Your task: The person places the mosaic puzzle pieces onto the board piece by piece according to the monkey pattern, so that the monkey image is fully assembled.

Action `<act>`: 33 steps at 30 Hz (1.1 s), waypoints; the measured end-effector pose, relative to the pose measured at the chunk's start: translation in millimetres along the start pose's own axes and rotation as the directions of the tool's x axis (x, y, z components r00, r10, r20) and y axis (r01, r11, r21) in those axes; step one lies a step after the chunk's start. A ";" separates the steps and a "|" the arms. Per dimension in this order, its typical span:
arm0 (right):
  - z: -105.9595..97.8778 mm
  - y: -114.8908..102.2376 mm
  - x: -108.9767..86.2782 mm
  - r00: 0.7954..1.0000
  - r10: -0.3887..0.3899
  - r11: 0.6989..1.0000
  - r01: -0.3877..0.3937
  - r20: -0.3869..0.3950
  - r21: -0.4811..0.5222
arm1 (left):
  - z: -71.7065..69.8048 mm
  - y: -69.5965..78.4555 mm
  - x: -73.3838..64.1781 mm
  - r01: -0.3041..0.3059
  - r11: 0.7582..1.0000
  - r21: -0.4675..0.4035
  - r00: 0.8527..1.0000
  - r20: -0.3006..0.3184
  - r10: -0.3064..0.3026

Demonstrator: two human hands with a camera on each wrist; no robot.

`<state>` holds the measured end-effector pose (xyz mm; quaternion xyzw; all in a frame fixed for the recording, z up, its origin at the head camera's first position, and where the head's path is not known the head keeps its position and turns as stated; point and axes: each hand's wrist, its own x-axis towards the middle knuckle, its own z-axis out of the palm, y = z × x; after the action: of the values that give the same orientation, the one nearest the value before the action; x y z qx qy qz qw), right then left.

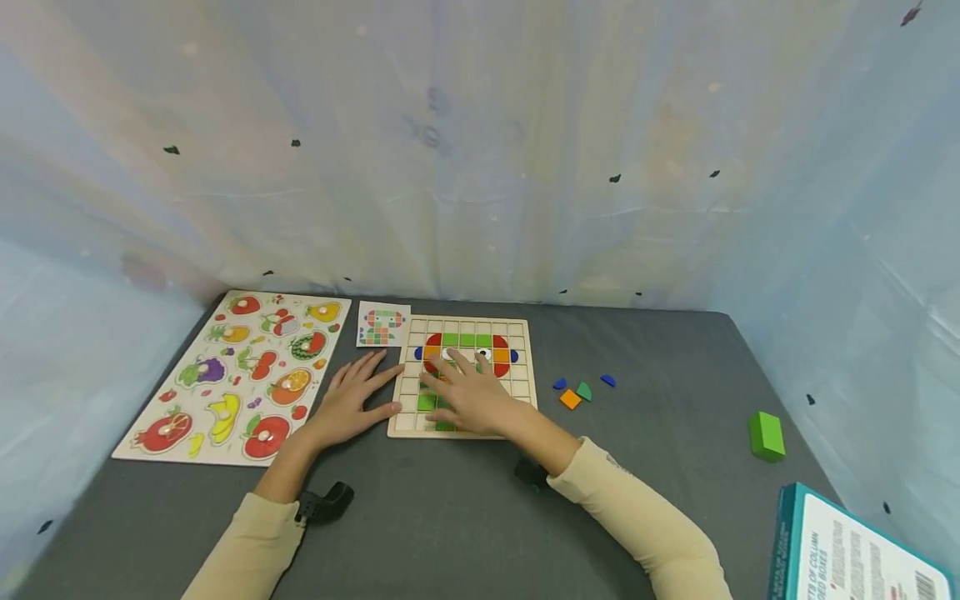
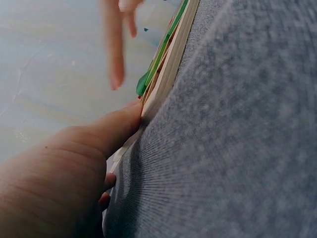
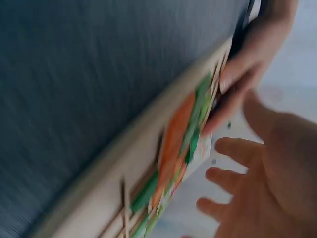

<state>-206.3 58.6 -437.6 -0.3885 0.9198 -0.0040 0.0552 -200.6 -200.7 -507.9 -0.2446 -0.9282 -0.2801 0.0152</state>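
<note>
A wooden grid board [image 1: 420, 327] lies at the middle of the table, with red, green, orange, white and blue pieces set in a pattern. My left hand [image 1: 347, 406] rests at the board's left side, fingers spread; in the left wrist view its thumb [image 2: 119, 124] touches the board's edge. Over the pattern is my right hand [image 1: 474, 398], palm down with fingers apart, hiding the middle pieces. In the right wrist view its fingers [image 3: 225, 181] stand off the pieces, holding nothing. A pattern card [image 1: 384, 324] lies by the board's upper left corner.
Right of the board lie an orange square [image 1: 571, 399], a green quarter piece [image 1: 583, 391] and two blue half-rounds [image 1: 608, 381]. A fruit puzzle board [image 1: 180, 421] covers the left side. Farther right are a green block [image 1: 767, 436] and a teal-and-white box [image 1: 855, 550].
</note>
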 end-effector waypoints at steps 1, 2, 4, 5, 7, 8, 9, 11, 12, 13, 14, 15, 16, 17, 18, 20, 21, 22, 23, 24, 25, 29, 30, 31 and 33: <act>2.0 -3.1 -3.2 0.999 0.004 1.000 -0.004 0.033 -0.020 | -0.2 0.0 -0.4 0.003 1.000 0.000 1.000 0.004 -0.003; 4.3 -5.8 -5.7 0.998 0.012 1.000 -0.011 0.065 -0.026 | -0.1 0.0 -0.7 0.006 1.000 -0.001 1.000 0.008 -0.006; 8.7 -9.5 -8.8 0.994 0.031 0.999 -0.028 0.101 -0.026 | 0.3 0.1 -1.0 0.009 1.000 0.004 1.000 0.018 -0.009; 10.3 -10.5 -9.4 0.993 0.037 0.999 -0.035 0.108 -0.028 | 0.5 0.3 -1.1 0.012 1.000 0.003 1.000 0.024 -0.012; 13.1 -11.2 -9.9 0.991 0.048 0.999 -0.046 0.125 -0.023 | 1.2 0.4 -1.1 0.012 1.000 0.000 1.000 0.028 -0.012; 13.9 -11.3 -9.7 0.990 0.049 0.999 -0.048 0.129 -0.015 | 1.4 0.4 -1.0 0.010 1.000 -0.001 1.000 0.024 -0.010; 14.1 -11.2 -9.4 0.990 0.048 0.999 -0.047 0.129 -0.011 | 1.4 0.5 -0.9 0.009 1.000 -0.004 1.000 0.019 -0.009; 13.5 -10.9 -8.7 0.990 0.044 0.999 -0.045 0.131 -0.002 | 0.8 0.6 -0.5 0.009 1.000 -0.007 1.000 0.008 -0.009; 12.8 -10.8 -8.5 0.990 0.042 0.999 -0.043 0.135 0.002 | 0.3 0.7 -0.2 0.008 1.000 -0.006 1.000 0.006 -0.008; 11.6 -10.7 -8.5 0.990 0.041 0.999 -0.042 0.135 0.006 | -0.3 0.8 0.0 0.009 1.000 -0.006 1.000 0.005 -0.009; 10.2 -10.5 -8.6 0.990 0.038 0.999 -0.040 0.136 0.010 | -1.0 1.0 0.2 0.008 1.000 -0.001 1.000 0.007 -0.008; 9.1 -10.1 -8.8 0.990 0.037 0.999 -0.039 0.136 0.014 | -1.5 0.9 0.3 0.011 1.000 0.000 1.000 0.012 -0.011; 7.5 -9.5 -9.2 0.989 0.036 0.999 -0.040 0.141 0.025 | -1.9 0.8 0.3 0.013 1.000 0.002 1.000 0.018 -0.013; 6.1 -8.6 -9.7 0.989 0.033 0.999 -0.039 0.141 0.038 | -2.0 0.6 0.3 0.016 1.000 0.000 1.000 0.023 -0.016; 5.4 -7.1 -10.1 0.990 0.028 0.998 -0.036 0.138 0.055 | -2.0 0.4 0.2 0.018 1.000 0.001 0.999 0.027 -0.018; 4.0 -3.2 -12.1 0.991 0.019 0.993 -0.034 0.129 0.111 | -1.4 -0.2 0.1 0.022 1.000 0.000 0.999 0.030 -0.022; 3.7 -0.7 -13.9 0.993 0.014 0.989 -0.032 0.117 0.146 | -0.7 -0.6 0.2 0.024 1.000 -0.002 0.999 0.029 -0.024; 3.3 2.3 -16.4 0.995 0.012 0.982 -0.031 0.101 0.185 | -0.1 -0.9 0.2 0.024 1.000 -0.005 0.999 0.028 -0.024; 2.9 5.8 -19.6 0.997 0.013 0.974 -0.031 0.083 0.225 | 0.4 -1.1 0.3 0.022 1.000 -0.004 0.999 0.028 -0.022; 2.7 10.0 -23.7 0.998 0.017 0.964 -0.034 0.066 0.264 | 0.8 -1.2 0.3 0.020 1.000 -0.004 0.999 0.027 -0.020; 2.5 14.7 -29.0 0.999 0.026 0.953 -0.039 0.046 0.300 | 1.1 -1.3 0.3 0.018 1.000 -0.004 1.000 0.026 -0.018; 1.3 42.5 -57.2 0.992 0.111 0.921 -0.081 -0.059 0.382 | 1.2 -1.7 0.0 0.014 1.000 -0.006 1.000 0.025 -0.013; 2.0 51.6 -65.2 0.985 0.148 0.920 -0.105 -0.085 0.378 | 0.9 -1.8 -0.2 0.014 1.000 -0.008 1.000 0.024 -0.013; 2.7 60.9 -73.7 0.975 0.194 0.916 -0.141 -0.107 0.375 | 0.6 -2.1 -0.4 0.014 1.000 -0.008 1.000 0.025 -0.014; 4.6 80.4 -90.1 0.948 0.293 0.902 -0.229 -0.127 0.367 | -0.1 -2.0 -1.0 0.017 1.000 -0.007 0.999 0.028 -0.016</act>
<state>-200.9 179.3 -437.4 -0.2436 0.9494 -0.1940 0.0400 -200.7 -202.6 -508.9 -0.2409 -0.9293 -0.2799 -0.0009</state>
